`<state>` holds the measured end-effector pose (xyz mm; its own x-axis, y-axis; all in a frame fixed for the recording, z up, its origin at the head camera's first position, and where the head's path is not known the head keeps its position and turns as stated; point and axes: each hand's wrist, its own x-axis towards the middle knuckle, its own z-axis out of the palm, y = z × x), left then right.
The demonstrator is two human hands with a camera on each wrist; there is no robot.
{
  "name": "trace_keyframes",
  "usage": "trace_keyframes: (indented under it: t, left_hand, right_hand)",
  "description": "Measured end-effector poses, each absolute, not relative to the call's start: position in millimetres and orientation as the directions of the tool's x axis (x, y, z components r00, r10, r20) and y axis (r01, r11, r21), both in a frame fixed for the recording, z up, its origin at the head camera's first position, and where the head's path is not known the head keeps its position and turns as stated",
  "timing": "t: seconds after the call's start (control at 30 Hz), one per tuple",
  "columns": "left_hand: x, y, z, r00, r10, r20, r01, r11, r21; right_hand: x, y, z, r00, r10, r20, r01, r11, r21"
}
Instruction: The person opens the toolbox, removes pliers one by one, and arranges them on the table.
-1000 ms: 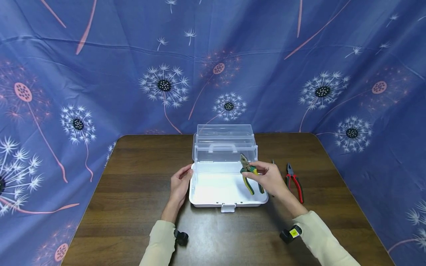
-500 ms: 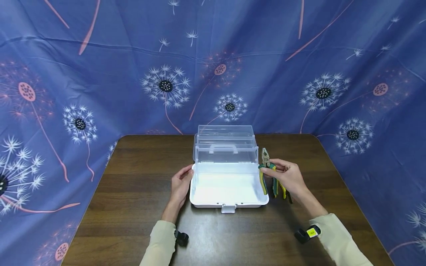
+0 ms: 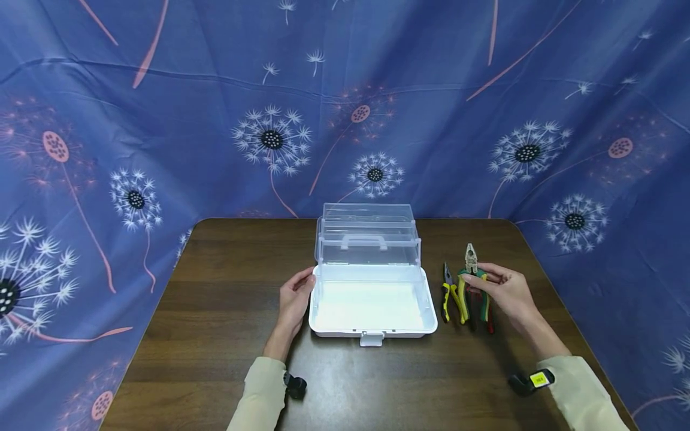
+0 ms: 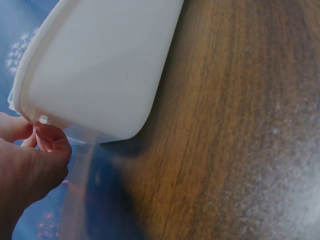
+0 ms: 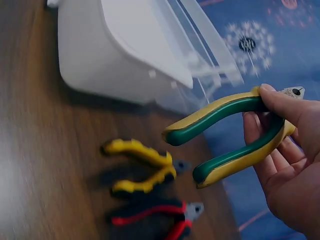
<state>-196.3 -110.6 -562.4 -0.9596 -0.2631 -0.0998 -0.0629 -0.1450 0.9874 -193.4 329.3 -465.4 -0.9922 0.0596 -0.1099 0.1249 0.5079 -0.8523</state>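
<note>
My left hand (image 3: 293,299) pinches the rim of the white toolbox (image 3: 372,305) at its left rear corner. The toolbox's clear lid (image 3: 369,233) stands raised, and nothing lies in its lower compartment. Off to the right, my right hand (image 3: 507,290) holds combination pliers (image 5: 225,170) with yellow-and-green handles near their joint. Their handles are spread and hang above the table. Long-nose pliers (image 3: 445,293) with yellow-and-black handles lie just right of the toolbox. Red-and-black pliers (image 5: 155,212) lie beside those, mostly hidden behind the held pair in the head view.
Everything stands on a brown wooden table (image 3: 232,263). A blue curtain (image 3: 215,137) with dandelion prints hangs behind it and at both sides. The toolbox's front latch (image 3: 371,339) sticks out toward me.
My right hand has carried the combination pliers from above the toolbox to the right, over the other pliers. My left hand has stayed at the toolbox's rim.
</note>
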Motion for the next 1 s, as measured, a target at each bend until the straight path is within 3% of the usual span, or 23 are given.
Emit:
trace_keyframes:
  t: [0.13,0.47,0.73,1.0]
  left_hand:
    - [-196,-111,-562,-0.962,-0.254,-0.098,-0.062,-0.146,0.987]
    - [-196,-112,-563,-0.96,-0.261,-0.101,-0.065,-0.144,0.987]
    - [-196,-111,-562,-0.955,-0.277,-0.105,-0.07,-0.134,0.988]
    - [-195,-110,-559,-0.958,-0.264,-0.112,-0.078,-0.135,0.988]
  right_hand:
    - [-193,350,-471,-0.985,0.092,-0.148,0.174,0.565,-0.806]
    - [-194,396,-493,-0.976,0.108,-0.19,0.219,0.513,-0.83]
    - [-198,411,-506,-0.961,0.187,-0.205,0.276,0.584,-0.763]
    - [-200,424,-519,-0.947,0.175,-0.267,0.317,0.631,-0.708]
